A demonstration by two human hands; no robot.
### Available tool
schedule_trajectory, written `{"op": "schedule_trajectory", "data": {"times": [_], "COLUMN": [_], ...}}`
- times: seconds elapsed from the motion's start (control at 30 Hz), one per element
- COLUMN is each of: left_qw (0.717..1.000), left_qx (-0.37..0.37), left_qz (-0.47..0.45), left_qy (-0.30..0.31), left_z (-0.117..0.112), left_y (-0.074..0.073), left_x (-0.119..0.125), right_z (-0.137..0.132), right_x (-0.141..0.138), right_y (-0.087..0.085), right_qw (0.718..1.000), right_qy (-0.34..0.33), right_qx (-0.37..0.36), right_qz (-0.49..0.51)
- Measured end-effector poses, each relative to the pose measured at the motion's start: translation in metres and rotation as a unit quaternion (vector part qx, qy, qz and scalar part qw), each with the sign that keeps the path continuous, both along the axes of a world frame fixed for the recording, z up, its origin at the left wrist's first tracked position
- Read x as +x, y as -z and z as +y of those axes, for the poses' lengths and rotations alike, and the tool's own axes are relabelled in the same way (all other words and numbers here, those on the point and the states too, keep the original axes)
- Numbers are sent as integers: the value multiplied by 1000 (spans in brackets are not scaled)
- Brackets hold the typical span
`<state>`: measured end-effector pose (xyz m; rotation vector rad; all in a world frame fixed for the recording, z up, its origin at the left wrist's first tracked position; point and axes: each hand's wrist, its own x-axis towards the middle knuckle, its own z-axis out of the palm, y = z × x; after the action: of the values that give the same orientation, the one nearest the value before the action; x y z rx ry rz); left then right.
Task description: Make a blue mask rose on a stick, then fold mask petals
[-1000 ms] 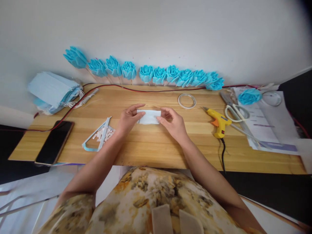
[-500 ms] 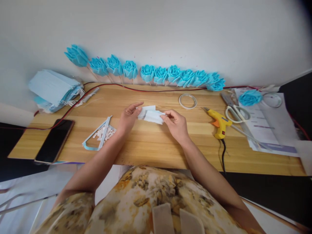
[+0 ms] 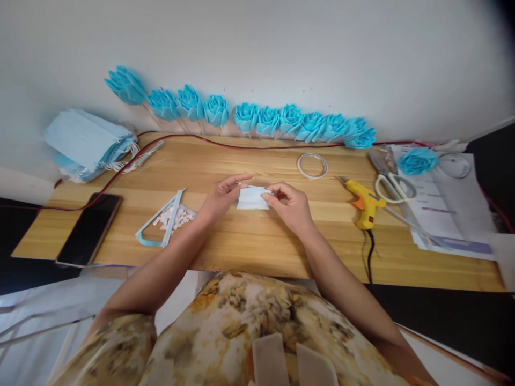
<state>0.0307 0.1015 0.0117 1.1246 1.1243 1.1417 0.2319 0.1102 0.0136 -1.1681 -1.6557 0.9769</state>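
Between my two hands are small pale blue fabric pieces, lying together almost as one rectangle above the middle of the wooden table. My left hand pinches their left edge between thumb and fingers, with the index finger stretched out over the top. At the right edge, my right hand grips them between thumb and bent fingers. How many layers there are I cannot tell. A roll of clear tape lies beyond my right hand. White scraps and blue-edged strips lie left of my left forearm.
Several blue fabric flowers on sticks lean along the wall. A yellow glue gun, white-handled scissors, another blue flower and papers are at right. At left lie a phone, stacked face masks and a red-black cable.
The fabric pieces, earlier spread apart and offset, now overlap in one neat rectangle. My left hand has come slightly right and nearer my right hand. The view has shifted a little.
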Motion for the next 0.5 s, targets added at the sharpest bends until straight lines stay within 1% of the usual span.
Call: {"op": "schedule_trajectory", "data": {"times": [0.17,0.27,0.37,0.5], "left_qw": [999,1000,999,999], "left_qx": [-10,-10,-28,-38], "left_qz": [-39,-23,-11,-16], "left_qy": [-1,12,25,21], "left_z": [-2,-2,-1,0], "left_y": [-2,-4,-4,-3], "left_x": [0,-1,0,0], "right_z": [0,0,0,1], "right_x": [0,0,-1,-1], "right_y": [1,1,2,4], "right_qw": [1000,1000,1000,1000], "right_qy": [11,15,13,9], "right_qx": [1,-5,-3,0], "right_qz": [0,-1,-7,-17]}}
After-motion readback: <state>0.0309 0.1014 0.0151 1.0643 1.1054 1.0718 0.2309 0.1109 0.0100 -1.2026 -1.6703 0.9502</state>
